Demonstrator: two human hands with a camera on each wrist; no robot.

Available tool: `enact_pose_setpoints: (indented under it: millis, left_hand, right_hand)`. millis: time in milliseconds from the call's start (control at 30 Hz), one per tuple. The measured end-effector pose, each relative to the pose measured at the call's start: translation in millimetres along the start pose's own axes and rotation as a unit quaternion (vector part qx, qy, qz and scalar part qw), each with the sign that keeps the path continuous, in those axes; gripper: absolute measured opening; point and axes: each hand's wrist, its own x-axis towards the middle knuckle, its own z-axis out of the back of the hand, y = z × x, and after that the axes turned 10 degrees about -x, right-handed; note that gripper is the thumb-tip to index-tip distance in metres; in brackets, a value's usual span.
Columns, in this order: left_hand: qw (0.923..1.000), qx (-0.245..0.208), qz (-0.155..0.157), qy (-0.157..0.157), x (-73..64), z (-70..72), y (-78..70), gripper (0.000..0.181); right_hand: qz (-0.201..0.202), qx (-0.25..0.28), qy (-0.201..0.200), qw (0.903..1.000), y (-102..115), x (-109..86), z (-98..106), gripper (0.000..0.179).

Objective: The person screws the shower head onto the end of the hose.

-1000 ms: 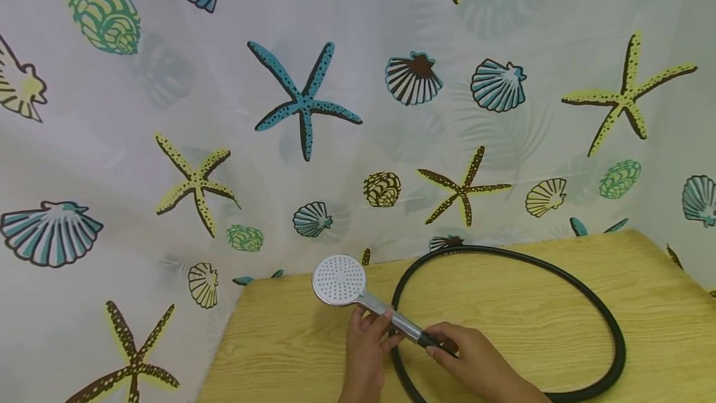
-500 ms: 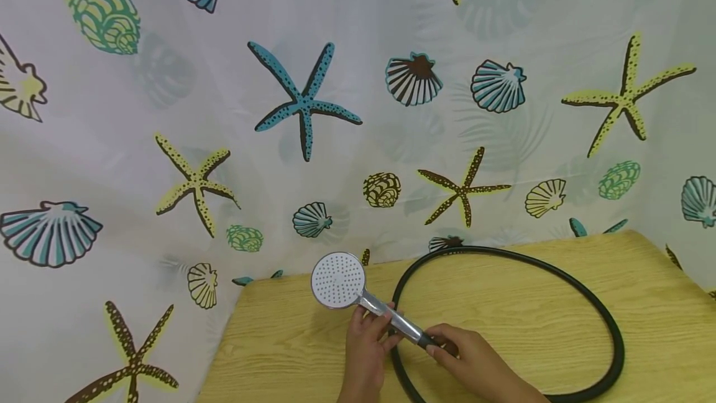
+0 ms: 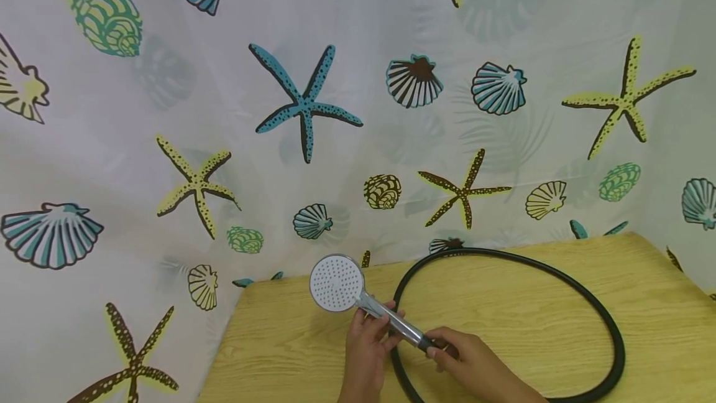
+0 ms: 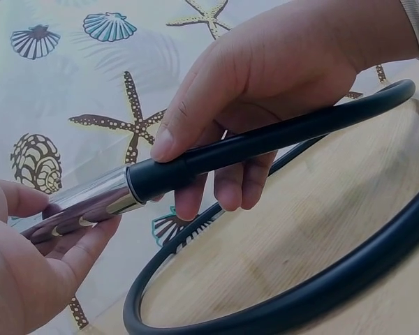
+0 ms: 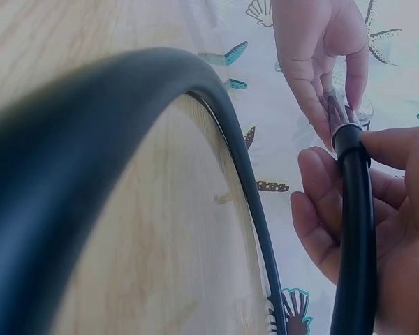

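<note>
A shower head (image 3: 336, 283) with a round, pale spray face and a chrome handle (image 3: 405, 328) is held tilted above the table, its face toward the head camera. My left hand (image 3: 365, 353) holds the handle just below the face, thumb on one side and fingers on the other. At the handle's lower end, a black collar (image 4: 157, 179) meets the chrome. The right hand (image 3: 475, 359) pinches this collar between thumb and fingers. From there the black hose (image 5: 357, 258) runs on past the right palm, as both wrist views show.
The rest of the hose (image 3: 617, 347) makes a wide loop on the wood-grain table (image 3: 520, 303), right of the hands. Behind the table hangs a white curtain (image 3: 358, 92) printed with shells and starfish, reaching the table's back edge.
The shower head has shifted slightly left. My right thumb and fingers sit a little closer to the handle's end, and less of the black collar shows. The hose loop keeps its place.
</note>
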Motion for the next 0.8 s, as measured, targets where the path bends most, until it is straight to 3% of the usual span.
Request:
enact_pose_setpoints:
  millis: [367,800]
  left_hand:
    - [0.9999,-0.001,-0.002,0.014,0.2,0.3,-1.2,0.053]
    - [0.9998,-0.004,0.001,0.017,-0.8,0.8,-2.1,0.056]
  right_hand:
    - [-0.015,0.017,0.01,0.9997,0.3,0.1,0.4,0.032]
    - [-0.009,-0.03,-0.013,0.9994,3.3,-1.4,1.1,0.033]
